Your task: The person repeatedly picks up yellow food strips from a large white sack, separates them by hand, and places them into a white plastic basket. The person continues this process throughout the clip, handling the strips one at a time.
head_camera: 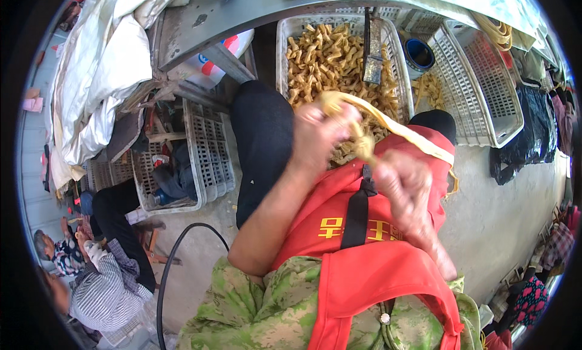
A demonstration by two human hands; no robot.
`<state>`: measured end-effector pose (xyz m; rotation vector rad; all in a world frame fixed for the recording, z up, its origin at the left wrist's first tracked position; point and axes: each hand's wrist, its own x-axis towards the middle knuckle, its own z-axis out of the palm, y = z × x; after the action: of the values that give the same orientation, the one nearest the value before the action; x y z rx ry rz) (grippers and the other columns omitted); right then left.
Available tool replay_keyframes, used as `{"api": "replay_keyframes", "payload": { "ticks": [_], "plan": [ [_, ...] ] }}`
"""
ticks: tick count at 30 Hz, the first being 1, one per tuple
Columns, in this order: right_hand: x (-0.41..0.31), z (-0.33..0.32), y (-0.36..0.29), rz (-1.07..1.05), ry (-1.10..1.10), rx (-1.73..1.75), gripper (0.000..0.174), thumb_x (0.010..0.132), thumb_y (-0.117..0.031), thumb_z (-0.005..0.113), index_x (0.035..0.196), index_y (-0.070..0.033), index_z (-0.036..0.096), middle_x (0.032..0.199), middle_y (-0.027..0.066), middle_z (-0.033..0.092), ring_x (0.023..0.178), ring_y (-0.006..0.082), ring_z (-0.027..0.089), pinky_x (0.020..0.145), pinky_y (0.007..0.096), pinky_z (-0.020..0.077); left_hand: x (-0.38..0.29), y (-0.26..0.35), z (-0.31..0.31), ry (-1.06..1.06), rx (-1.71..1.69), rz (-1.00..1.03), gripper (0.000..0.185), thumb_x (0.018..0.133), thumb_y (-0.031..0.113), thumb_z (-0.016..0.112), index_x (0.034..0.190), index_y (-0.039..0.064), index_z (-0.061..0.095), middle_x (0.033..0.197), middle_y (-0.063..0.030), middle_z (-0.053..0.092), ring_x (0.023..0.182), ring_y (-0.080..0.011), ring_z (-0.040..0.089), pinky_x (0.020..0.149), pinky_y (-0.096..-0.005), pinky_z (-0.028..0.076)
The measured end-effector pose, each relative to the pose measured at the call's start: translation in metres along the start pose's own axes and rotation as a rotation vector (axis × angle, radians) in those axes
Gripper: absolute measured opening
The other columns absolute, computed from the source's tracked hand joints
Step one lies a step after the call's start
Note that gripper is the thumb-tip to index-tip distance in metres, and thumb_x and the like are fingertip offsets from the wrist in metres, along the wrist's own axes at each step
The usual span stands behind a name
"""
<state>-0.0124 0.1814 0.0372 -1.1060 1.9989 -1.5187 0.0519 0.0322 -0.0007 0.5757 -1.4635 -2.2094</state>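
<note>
Above my lap, my left hand [325, 127] and my right hand [404, 179] hold a knotted, pale yellow strip [363, 145] between them; both hands are blurred. A long flat end of the strip [400, 127] arches from the left hand over to the right, across the red apron [313, 222] on my knee. Just beyond the hands stands a white plastic crate [409, 84] full of yellowish-brown knotted pieces [318, 63]. The exact grip of the fingers on the strip is hard to make out.
A metal-edged table [218, 22] spans the far side. Right of the full crate are a blue-rimmed roll or tub [419, 54], loose strips [428, 90] and tilted white crates [477, 84]. Another crate with cloth [211, 154] stands at left. Co-workers [107, 295] sit at lower left. A black cable [166, 263] curves beside me.
</note>
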Motion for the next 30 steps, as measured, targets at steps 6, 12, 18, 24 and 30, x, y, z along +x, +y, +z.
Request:
{"api": "replay_keyframes", "payload": {
  "ticks": [6, 12, 18, 24, 30],
  "plan": [
    [0.031, -0.026, 0.004, -0.029, 0.066, 0.111, 0.026, 0.088, -0.025, 0.055, 0.104, -0.004, 0.058, 0.095, 0.011, 0.054, 0.093, 0.021, 0.053, 0.082, 0.0322, 0.0423, 0.004, -0.004, 0.004, -0.201, 0.071, -0.005, 0.014, 0.09, 0.015, 0.052, 0.083, 0.003, 0.055, 0.07, 0.0011, 0.049, 0.059, -0.0051, 0.046, 0.052, -0.0214, 0.039],
    [0.043, -0.045, 0.016, -0.009, -0.035, -0.079, 0.015, 0.063, -0.009, 0.078, 0.072, -0.001, 0.068, 0.057, 0.0015, 0.056, 0.048, 0.0046, 0.045, 0.043, 0.0199, 0.0307, -0.005, 0.02, -0.001, -0.424, 1.016, 0.516, 0.012, 0.08, 0.012, 0.06, 0.077, 0.002, 0.053, 0.068, -0.0116, 0.053, 0.065, -0.0279, 0.054, 0.064, -0.0355, 0.042],
    [0.035, -0.061, 0.019, 0.126, 0.052, -0.029, 0.011, 0.066, -0.001, 0.076, 0.066, 0.0, 0.065, 0.056, 0.0016, 0.056, 0.049, 0.0032, 0.046, 0.044, 0.0185, 0.0322, 0.007, 0.018, -0.007, -0.338, 1.021, 0.735, 0.015, 0.076, 0.014, 0.063, 0.076, 0.003, 0.054, 0.066, -0.0091, 0.05, 0.062, -0.0277, 0.05, 0.071, -0.0376, 0.04],
    [0.068, -0.068, 0.016, 0.222, 0.174, 0.145, 0.012, 0.066, -0.004, 0.076, 0.071, 0.0, 0.066, 0.063, 0.0003, 0.06, 0.051, 0.0035, 0.048, 0.047, 0.0184, 0.0356, 0.019, 0.023, 0.014, -0.448, 0.037, -0.053, 0.03, 0.091, 0.028, 0.05, 0.073, 0.005, 0.053, 0.059, -0.0038, 0.047, 0.055, -0.0174, 0.048, 0.051, -0.0293, 0.038],
    [0.076, -0.025, 0.013, 0.559, -0.123, 0.831, 0.022, 0.071, -0.024, 0.075, 0.07, -0.007, 0.061, 0.062, -0.004, 0.052, 0.052, 0.0058, 0.045, 0.046, 0.0205, 0.0357, 0.053, 0.025, 0.036, -0.313, 0.307, 0.523, 0.03, 0.094, 0.026, 0.044, 0.101, 0.003, 0.062, 0.085, -0.0034, 0.062, 0.076, -0.0119, 0.057, 0.083, -0.0348, 0.035]
  ]
}}
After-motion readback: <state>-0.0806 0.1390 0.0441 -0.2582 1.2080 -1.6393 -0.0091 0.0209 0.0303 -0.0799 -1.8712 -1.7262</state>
